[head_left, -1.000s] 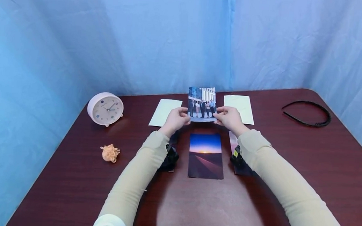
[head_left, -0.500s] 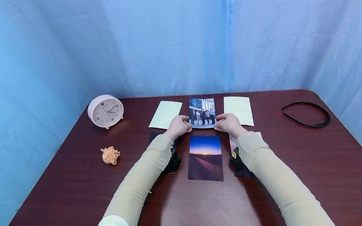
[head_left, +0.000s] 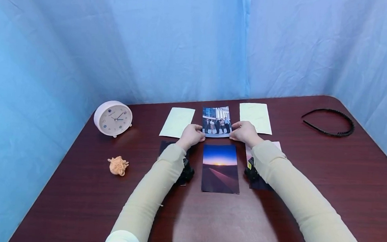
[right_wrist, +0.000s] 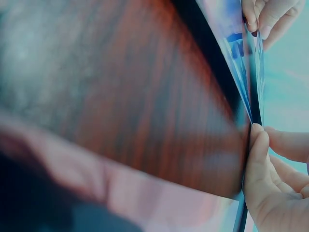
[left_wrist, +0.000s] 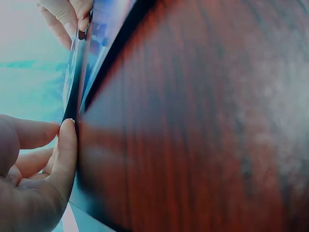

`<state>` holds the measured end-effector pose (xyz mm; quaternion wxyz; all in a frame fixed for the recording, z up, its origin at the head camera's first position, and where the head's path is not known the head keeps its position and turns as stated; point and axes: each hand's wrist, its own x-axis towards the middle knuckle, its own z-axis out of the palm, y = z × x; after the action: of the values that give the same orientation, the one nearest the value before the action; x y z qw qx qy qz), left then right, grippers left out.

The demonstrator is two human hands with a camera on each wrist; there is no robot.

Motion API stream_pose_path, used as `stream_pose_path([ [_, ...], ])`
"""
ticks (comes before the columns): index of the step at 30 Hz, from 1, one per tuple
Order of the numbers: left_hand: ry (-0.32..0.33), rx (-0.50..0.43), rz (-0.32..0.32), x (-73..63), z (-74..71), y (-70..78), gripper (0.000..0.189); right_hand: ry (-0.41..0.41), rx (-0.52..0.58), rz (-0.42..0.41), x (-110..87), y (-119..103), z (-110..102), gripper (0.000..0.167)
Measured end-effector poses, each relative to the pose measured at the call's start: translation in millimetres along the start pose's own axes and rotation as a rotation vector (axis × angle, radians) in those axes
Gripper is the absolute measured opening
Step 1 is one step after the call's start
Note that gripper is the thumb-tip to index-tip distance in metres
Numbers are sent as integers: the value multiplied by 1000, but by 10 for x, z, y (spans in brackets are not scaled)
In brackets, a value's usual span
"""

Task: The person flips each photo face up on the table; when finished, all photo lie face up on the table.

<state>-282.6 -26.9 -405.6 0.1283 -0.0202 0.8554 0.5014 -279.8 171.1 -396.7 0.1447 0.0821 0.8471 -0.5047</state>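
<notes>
A photo of a group of people in front of a building [head_left: 217,121] is at the back middle of the table. Its lower left corner is pinched between thumb and finger of my left hand [head_left: 191,136]. My right hand [head_left: 244,133] pinches the lower right corner the same way. The left wrist view shows the photo's near edge [left_wrist: 73,92] almost edge-on, close over the wood. From the right wrist view, the fingertips [right_wrist: 259,140] grip that edge at its end. Just in front lies a sunset photo [head_left: 221,170], flat on the table.
Pale cards lie on both sides, one left [head_left: 178,121] and one right [head_left: 256,118]. A dark photo [head_left: 166,146] and a pinkish one [head_left: 249,151] are partly under my arms. An alarm clock [head_left: 113,119], an orange yarn-like bundle [head_left: 118,166] and a black headband [head_left: 348,126] stand farther out.
Both hands have lowered the group photo toward the table, behind the sunset photo. Over the last half second they have barely moved, still pinching its corners.
</notes>
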Motion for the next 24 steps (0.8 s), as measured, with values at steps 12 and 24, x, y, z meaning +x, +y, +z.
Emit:
stream_pose_path([
  [12, 14, 37, 4, -22, -19, -7, 38, 11, -63, -29, -37, -30, -14, 47],
  [24, 23, 38, 0, -9, -57, -36, 34, 17, -122, -52, -27, -22, -74, 43],
])
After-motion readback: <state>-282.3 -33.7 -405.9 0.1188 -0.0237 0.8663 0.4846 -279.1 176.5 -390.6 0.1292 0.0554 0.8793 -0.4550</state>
